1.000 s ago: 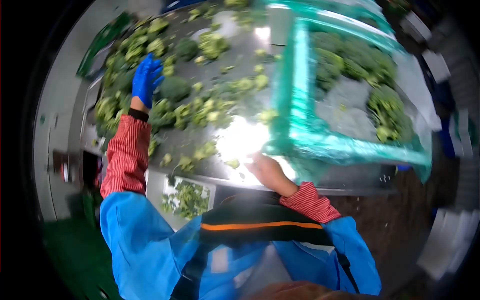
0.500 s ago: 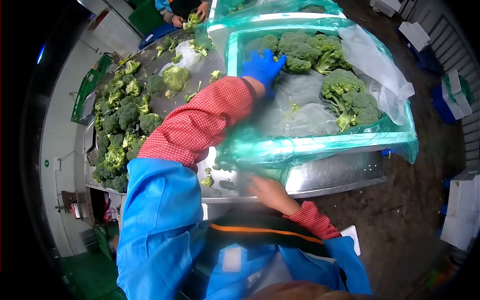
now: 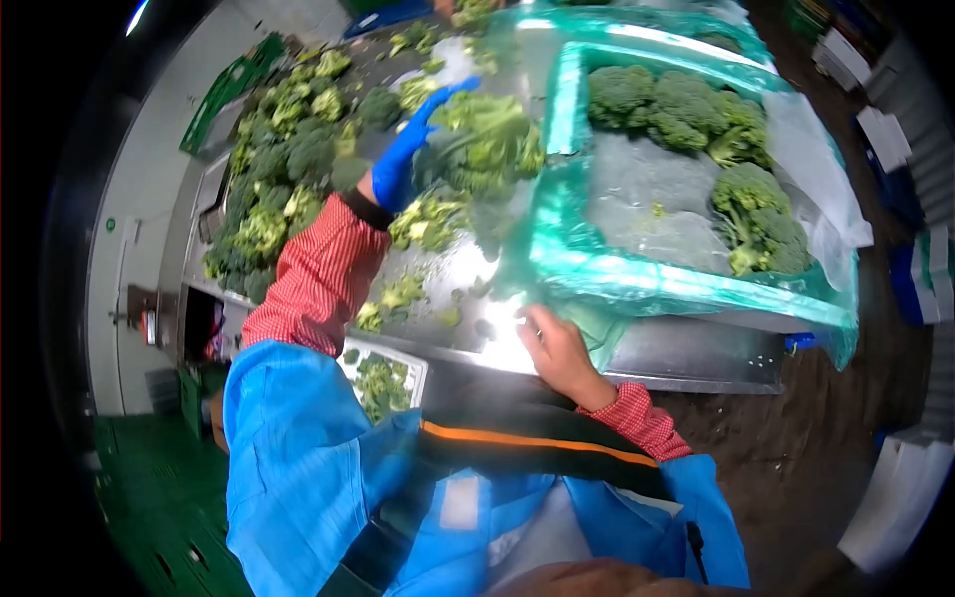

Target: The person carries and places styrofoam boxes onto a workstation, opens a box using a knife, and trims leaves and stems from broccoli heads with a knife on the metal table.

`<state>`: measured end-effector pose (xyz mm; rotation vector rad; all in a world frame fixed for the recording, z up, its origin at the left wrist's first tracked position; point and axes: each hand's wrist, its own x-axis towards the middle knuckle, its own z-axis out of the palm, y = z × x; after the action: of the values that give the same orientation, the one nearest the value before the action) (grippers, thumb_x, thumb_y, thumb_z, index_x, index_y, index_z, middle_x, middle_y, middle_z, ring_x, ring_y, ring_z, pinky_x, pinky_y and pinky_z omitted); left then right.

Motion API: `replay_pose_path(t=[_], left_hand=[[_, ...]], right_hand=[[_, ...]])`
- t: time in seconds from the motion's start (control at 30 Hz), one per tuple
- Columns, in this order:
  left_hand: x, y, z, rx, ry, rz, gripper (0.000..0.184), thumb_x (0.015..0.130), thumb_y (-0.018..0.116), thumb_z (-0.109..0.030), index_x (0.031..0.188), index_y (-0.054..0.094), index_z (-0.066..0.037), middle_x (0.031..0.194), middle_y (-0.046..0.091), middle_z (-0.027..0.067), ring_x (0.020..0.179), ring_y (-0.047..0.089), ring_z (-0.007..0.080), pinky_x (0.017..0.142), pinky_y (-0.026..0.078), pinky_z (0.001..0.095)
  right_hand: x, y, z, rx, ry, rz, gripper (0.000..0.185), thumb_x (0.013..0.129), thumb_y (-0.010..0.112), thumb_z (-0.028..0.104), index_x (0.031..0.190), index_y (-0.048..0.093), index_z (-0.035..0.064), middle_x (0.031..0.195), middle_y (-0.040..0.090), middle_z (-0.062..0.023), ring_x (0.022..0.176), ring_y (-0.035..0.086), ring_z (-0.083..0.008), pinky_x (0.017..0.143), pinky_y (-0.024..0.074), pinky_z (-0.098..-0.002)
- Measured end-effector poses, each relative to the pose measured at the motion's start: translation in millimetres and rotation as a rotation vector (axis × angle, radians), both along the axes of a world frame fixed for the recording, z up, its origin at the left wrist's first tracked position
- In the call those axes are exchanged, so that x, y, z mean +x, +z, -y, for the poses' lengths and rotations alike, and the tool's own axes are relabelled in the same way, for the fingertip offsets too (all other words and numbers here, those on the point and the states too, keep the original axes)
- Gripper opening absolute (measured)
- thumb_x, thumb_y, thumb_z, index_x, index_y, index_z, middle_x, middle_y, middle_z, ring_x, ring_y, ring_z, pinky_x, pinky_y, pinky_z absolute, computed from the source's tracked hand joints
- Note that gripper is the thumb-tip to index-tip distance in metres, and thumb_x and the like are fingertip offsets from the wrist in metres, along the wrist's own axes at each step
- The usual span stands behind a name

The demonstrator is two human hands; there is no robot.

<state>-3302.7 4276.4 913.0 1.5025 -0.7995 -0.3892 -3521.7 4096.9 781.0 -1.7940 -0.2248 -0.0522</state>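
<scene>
My left hand (image 3: 403, 159), in a blue glove, is around one side of a broccoli head (image 3: 487, 144), blurred by motion, above the metal table (image 3: 676, 353) and left of the lined box (image 3: 637, 264). Green film covers the box rim; several broccoli heads (image 3: 686, 109) lie along its far side and more (image 3: 761, 219) at its right. My bare right hand (image 3: 557, 348) is low by the table's front edge, near the box's near left corner. Its thumb and a finger are apart, with nothing visible between them.
A large broccoli pile (image 3: 279, 169) covers the table's left part, with loose florets (image 3: 428, 221) nearer the middle. A white tray of trimmings (image 3: 383, 383) sits below the front edge. Part of another lined box is behind, and a person's hand (image 3: 444, 6) shows at the top.
My left hand has moved from inside the box back leftward over the table, now with a broccoli head in it. My right hand stays near the front edge. The camera view has shifted.
</scene>
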Motion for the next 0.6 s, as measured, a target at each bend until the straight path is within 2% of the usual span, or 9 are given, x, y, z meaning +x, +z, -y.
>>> replay_pose_path(t=[0.1,0.13,0.27,0.37,0.4,0.47,0.5,0.57,0.6], left_hand=[[-33.7,-43.2,-54.1,-0.002,0.139,-0.186,0.068,0.087,0.052,-0.041,0.144,0.031,-0.011,0.147,0.033,0.0075,0.132,0.037,0.0215,0.109,0.031,0.0388],[-51.6,-48.2,-64.2,-0.050,0.153,-0.406,0.071,0.087,0.054,-0.044,0.145,0.030,-0.012,0.145,0.036,0.0081,0.129,0.041,0.0221,0.106,0.035,0.0378],[-86.4,-97.5,-116.2,0.059,0.168,0.119,0.060,0.092,0.053,-0.036,0.143,0.034,-0.012,0.138,0.044,0.0088,0.116,0.050,0.0198,0.097,0.044,0.0341],[-98.9,-145.3,-152.5,0.102,0.265,0.243,0.051,0.090,0.054,-0.019,0.138,0.039,-0.010,0.131,0.049,0.0096,0.110,0.054,0.0195,0.094,0.046,0.0335],[-99.4,-152.7,-153.6,-0.098,0.240,-0.072,0.054,0.085,0.057,-0.010,0.137,0.040,-0.009,0.129,0.050,0.0102,0.110,0.054,0.0199,0.094,0.046,0.0344],[-94.5,-160.8,-156.3,-0.257,0.266,-0.505,0.060,0.079,0.060,-0.003,0.136,0.041,-0.009,0.129,0.049,0.0099,0.113,0.052,0.0202,0.096,0.044,0.0352],[-89.9,-143.7,-146.2,-0.211,0.319,-0.627,0.061,0.079,0.061,-0.006,0.137,0.040,-0.009,0.131,0.049,0.0090,0.115,0.050,0.0202,0.097,0.043,0.0351],[-79.7,-153.6,-131.6,0.002,0.490,-0.603,0.071,0.074,0.064,-0.009,0.139,0.037,-0.010,0.138,0.043,0.0071,0.125,0.041,0.0207,0.106,0.034,0.0356],[-78.0,-170.8,-127.7,0.100,0.513,-0.394,0.070,0.074,0.064,-0.009,0.139,0.037,-0.008,0.137,0.044,0.0086,0.125,0.042,0.0219,0.106,0.034,0.0355]], right_hand=[[18.0,12.9,-20.0,-0.065,-0.092,0.080,0.019,0.090,0.055,0.012,0.105,0.055,0.0021,0.086,0.062,-0.0197,0.070,0.061,-0.0339,0.061,0.0468,-0.0372],[26.5,15.1,-27.4,-0.076,-0.109,0.108,0.019,0.089,0.056,0.011,0.105,0.054,0.0024,0.086,0.061,-0.0195,0.069,0.061,-0.0336,0.061,0.0468,-0.0370],[56.8,10.9,-52.4,-0.355,-0.143,0.273,0.014,0.086,0.060,0.014,0.096,0.054,0.0070,0.081,0.061,-0.0137,0.064,0.061,-0.0332,0.056,0.0491,-0.0410],[69.7,3.1,-68.5,-0.522,-0.080,0.327,0.011,0.087,0.058,0.014,0.094,0.052,0.0073,0.077,0.060,-0.0140,0.061,0.060,-0.0341,0.053,0.0490,-0.0425],[72.1,0.1,-71.5,-0.545,-0.046,0.313,0.011,0.087,0.057,0.013,0.095,0.053,0.0070,0.078,0.061,-0.0144,0.062,0.060,-0.0345,0.053,0.0491,-0.0427],[74.9,-2.2,-78.3,-0.522,-0.038,0.274,0.011,0.088,0.056,0.013,0.092,0.049,0.0055,0.076,0.061,-0.0165,0.065,0.060,-0.0365,0.054,0.0475,-0.0447],[75.4,-3.8,-80.7,-0.512,-0.039,0.255,0.012,0.088,0.056,0.013,0.091,0.048,0.0047,0.076,0.061,-0.0176,0.067,0.060,-0.0375,0.055,0.0467,-0.0457],[73.7,-17.1,-85.2,-0.563,-0.053,0.206,0.013,0.089,0.055,0.014,0.091,0.047,0.0046,0.074,0.061,-0.0183,0.066,0.060,-0.0381,0.055,0.0464,-0.0465],[72.3,-26.4,-86.1,-0.590,-0.059,0.181,0.013,0.090,0.055,0.015,0.091,0.046,0.0045,0.074,0.061,-0.0187,0.066,0.060,-0.0383,0.055,0.0462,-0.0469]])
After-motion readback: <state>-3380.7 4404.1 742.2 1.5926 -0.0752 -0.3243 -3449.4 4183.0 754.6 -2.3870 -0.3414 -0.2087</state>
